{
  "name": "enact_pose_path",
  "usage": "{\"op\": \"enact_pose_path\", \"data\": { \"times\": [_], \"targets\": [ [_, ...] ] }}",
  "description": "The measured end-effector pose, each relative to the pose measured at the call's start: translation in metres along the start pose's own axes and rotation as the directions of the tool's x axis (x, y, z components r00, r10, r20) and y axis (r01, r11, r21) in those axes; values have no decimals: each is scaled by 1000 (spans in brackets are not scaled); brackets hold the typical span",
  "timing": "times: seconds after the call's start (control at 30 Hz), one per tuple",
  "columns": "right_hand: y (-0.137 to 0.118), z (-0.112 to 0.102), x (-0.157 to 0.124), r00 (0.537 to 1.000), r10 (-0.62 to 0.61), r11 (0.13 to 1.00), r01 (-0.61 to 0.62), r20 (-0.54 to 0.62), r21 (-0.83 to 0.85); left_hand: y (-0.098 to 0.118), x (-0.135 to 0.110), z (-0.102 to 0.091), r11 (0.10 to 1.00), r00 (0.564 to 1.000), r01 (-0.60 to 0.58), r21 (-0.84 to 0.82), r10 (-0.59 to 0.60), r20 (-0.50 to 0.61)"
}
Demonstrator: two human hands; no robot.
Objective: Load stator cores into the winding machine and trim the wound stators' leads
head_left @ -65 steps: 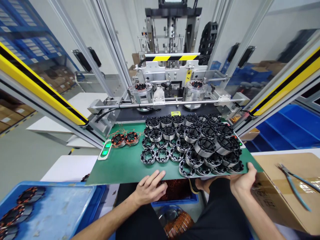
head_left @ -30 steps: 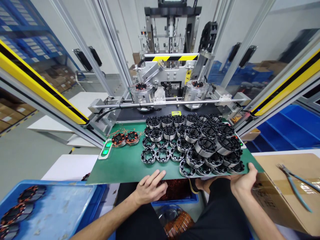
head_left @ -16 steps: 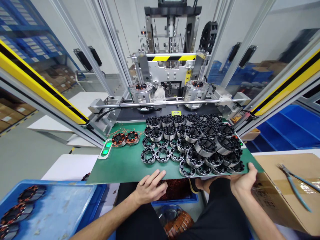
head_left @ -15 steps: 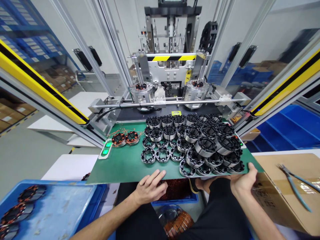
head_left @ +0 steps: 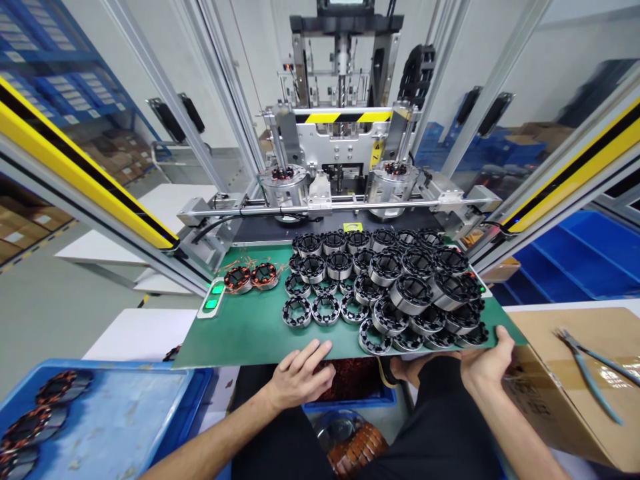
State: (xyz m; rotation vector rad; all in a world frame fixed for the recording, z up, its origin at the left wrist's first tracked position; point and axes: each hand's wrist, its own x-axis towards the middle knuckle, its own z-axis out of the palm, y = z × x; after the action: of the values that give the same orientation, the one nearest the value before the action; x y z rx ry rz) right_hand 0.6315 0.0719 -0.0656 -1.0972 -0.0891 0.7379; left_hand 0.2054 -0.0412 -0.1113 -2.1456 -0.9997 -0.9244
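My left hand (head_left: 303, 375) rests on the front edge of the green work surface (head_left: 235, 340), with its fingers loosely stretched out and nothing in it. At the front right corner my right hand (head_left: 485, 360) grips the edge, thumb on top and fingers underneath. Between and behind my hands stand several stacked stator cores (head_left: 410, 293), silver rings with black slotted insulation and no wire. Two copper-wound stators (head_left: 264, 275) with loose wire ends lie at the left. A winding machine (head_left: 345, 143) behind them carries a stator in each of its two round fixtures.
Green-lit buttons (head_left: 212, 297) sit at the surface's left edge. A blue tray (head_left: 125, 413) with wound stators is at the lower left. Pliers (head_left: 590, 367) lie on a cardboard box (head_left: 545, 327) at the right. Yellow-and-black side posts (head_left: 85, 160) frame the station.
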Motion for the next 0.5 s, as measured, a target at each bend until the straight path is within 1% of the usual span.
{"op": "enact_pose_path", "data": {
  "times": [0.1,0.27,0.5],
  "targets": [
    [1,-1,1,1000,-11,1000,11,1,10,0,0,0,1000,1000,-5,-5,5,-2],
    [-1,-3,-1,999,36,999,-35,16,-18,-1,-1,0,1000,1000,-14,-20,14,5],
    [-4,-2,-4,999,49,998,-48,20,-49,-1,-5,1,1000,1000,-16,-20,17,12]
  ]
}}
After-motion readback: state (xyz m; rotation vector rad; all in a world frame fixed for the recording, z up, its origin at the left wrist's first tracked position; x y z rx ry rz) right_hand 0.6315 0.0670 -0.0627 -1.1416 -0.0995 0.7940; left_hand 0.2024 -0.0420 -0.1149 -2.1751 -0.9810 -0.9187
